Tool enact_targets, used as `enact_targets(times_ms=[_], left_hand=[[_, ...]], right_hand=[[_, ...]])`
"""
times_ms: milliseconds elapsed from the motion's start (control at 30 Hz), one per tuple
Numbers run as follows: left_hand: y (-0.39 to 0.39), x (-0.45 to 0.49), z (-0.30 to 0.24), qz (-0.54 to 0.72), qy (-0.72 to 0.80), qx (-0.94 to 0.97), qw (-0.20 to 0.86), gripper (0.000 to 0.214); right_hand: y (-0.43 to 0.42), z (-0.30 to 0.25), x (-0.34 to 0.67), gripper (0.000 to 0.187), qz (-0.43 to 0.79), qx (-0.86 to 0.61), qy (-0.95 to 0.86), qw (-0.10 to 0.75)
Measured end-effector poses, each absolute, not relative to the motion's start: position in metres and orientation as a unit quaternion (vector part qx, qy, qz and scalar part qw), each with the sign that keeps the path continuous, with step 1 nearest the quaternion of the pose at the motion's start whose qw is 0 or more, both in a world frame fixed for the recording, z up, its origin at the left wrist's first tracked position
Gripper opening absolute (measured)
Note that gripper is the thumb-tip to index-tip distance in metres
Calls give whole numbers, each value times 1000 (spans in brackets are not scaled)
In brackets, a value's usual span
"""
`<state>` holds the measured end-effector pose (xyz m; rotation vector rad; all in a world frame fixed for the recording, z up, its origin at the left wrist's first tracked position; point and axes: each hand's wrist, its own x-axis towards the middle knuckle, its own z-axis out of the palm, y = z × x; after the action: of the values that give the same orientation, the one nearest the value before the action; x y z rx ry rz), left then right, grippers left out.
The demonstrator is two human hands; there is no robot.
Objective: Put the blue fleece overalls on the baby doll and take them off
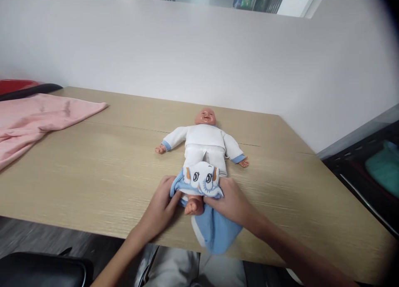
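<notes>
A baby doll [205, 137] in a white top with blue cuffs and white trousers lies on its back on the table, head toward the wall. Around its lower legs is a blue-and-white baby garment [218, 233] with an embroidered animal face. My left hand [162, 201] grips the garment's left edge, thumb near the doll's bare foot [193, 206]. On the other side, my right hand [232, 199] is closed on its right edge. One foot sticks out beneath the face; the other is hidden. Part of the blue cloth hangs toward the table's front edge.
Pink cloth [40, 116] is spread over the left of the wooden table [124, 166]. Behind it sits a red item with a black rim [31, 89]. A white wall backs the table. A black chair [46, 270] stands lower left, and a dark rack [358, 170] at right.
</notes>
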<state>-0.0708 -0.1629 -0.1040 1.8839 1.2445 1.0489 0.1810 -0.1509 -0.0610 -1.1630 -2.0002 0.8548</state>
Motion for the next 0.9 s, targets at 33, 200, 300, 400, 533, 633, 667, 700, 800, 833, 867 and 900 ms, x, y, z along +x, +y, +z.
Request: enact_targets(times_ms=[33,200,300,400,533,633,667,700,800,833,867,900], left_hand=[[-156,-75,-98,390,468,722,329,30],[-125,-92,-59,293,423,741,430,36],[-111,-100,-37,223,383,773,454,32],[-102,-106,-27,192,364,785,464,37],[-96,-106,-28,196,412,766,453,45],[-90,-96,-27,238,431,770,406,45],[-88,-91,-24,250,430,776,389,48],[-85,-84,-21,253,424,787,370,50],[-72,-58,-7,215,379,847,304,48],[-67,-49,-1,194,357,868,287,43],[-61,-40,4,172,335,883,281,40],[-55,-32,8,144,313,892,293,38]], right_hand=[[-145,-59,185,12,318,-435,-778,322],[-119,-48,209,35,323,-371,-821,290],[-111,-52,228,53,383,-370,-792,299],[-107,-70,253,57,487,-392,-715,314],[-105,-94,277,64,585,-364,-653,316],[-106,-100,281,71,601,-357,-645,309],[-106,-100,280,72,595,-365,-645,310],[-107,-99,279,71,586,-375,-648,310],[-107,-98,275,66,568,-387,-658,308],[-107,-98,275,64,566,-386,-659,310],[-108,-98,274,62,563,-385,-658,318],[-108,-99,274,60,561,-385,-655,330]])
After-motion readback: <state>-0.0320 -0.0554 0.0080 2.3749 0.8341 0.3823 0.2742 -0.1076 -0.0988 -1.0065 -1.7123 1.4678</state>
